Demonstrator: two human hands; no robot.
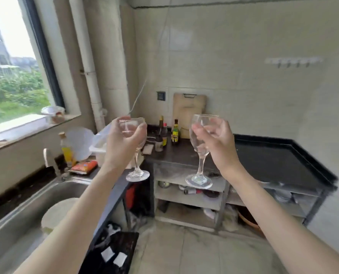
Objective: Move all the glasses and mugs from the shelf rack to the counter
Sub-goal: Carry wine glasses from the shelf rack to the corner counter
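Left hand (123, 143) curls around the bowl of a clear wine glass (134, 135); right hand (216, 143) likewise grips the bowl of a second wine glass (201, 135). Both of the 2 glasses are held in the air, rims up and feet down, long axes near vertical, each leaning slightly. Behind and below them lies the black counter (279, 157), with sauce bottles (165, 135) at its back. A steel sink (26, 210) lies lower left.
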